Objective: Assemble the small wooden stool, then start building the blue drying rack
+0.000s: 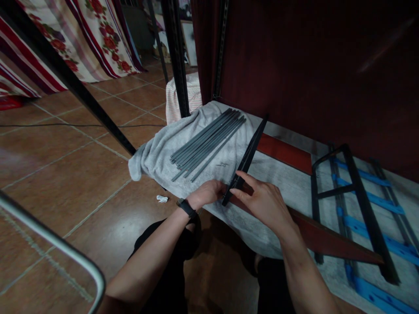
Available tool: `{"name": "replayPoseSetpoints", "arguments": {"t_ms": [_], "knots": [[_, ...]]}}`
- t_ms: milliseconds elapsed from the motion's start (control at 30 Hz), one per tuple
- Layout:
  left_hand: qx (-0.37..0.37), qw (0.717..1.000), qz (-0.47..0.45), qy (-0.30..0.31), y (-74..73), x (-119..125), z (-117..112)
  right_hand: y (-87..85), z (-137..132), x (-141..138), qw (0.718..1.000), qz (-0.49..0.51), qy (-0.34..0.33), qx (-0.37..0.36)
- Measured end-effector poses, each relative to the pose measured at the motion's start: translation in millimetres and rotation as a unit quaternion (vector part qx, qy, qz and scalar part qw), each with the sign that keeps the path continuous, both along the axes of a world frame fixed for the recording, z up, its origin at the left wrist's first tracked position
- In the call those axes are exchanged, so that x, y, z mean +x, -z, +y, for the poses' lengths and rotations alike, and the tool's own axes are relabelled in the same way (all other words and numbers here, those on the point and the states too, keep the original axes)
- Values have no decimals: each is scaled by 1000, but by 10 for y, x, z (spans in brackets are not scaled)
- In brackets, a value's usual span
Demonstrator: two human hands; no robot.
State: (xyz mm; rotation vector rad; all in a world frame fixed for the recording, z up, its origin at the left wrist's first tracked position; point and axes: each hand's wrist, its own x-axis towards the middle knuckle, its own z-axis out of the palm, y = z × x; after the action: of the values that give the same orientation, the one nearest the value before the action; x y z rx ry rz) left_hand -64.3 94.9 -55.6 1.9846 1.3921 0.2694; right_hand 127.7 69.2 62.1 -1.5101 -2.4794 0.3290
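A long, narrow black metal frame (250, 150), seen nearly edge-on, slants across the grey cloth (209, 174). My right hand (263, 200) grips its near part between thumb and forefinger. At the frame's near end is my left hand (211, 192), with a dark band on the wrist. Its fingers are closed against the left side of the frame, and their tips are hidden, so what they pinch cannot be made out. Small screws (223, 164) lie on the cloth left of the frame. Beyond them several thin grey metal rods (209, 141) lie side by side.
Right of my hands lie a red-brown board (327, 235), another red-brown panel (284, 152), a black frame with a crossbar (358, 196) and blue slatted pieces (369, 200). Black uprights (176, 56) rise at the back. A bent metal tube (55, 240) crosses lower left.
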Motion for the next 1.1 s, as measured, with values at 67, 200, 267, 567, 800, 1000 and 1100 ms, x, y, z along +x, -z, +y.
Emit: {"name": "replayPoseSetpoints", "arguments": {"t_ms": [67, 200, 267, 567, 800, 1000, 1100], "knots": [[18, 1000, -1, 6, -6, 24, -7, 3, 1, 0, 1000, 0, -2, 0], [17, 1000, -19, 4, -11, 21, -16, 6, 5, -2, 1000, 7, 0, -1], [-2, 1000, -25, 3, -5, -2, -13, 3, 5, -3, 1000, 9, 1, -2], [13, 1000, 23, 2, -3, 23, -10, -17, 0, -11, 1000, 6, 0, -4], [5, 1000, -12, 17, 29, -1, 0, -25, -3, -12, 1000, 6, -4, -8], [29, 999, 33, 12, -10, 11, -20, -31, -10, -22, 1000, 4, -1, -11], [46, 997, 67, 20, -48, 53, -31, -25, -3, -21, 1000, 1, 1, -14]]}}
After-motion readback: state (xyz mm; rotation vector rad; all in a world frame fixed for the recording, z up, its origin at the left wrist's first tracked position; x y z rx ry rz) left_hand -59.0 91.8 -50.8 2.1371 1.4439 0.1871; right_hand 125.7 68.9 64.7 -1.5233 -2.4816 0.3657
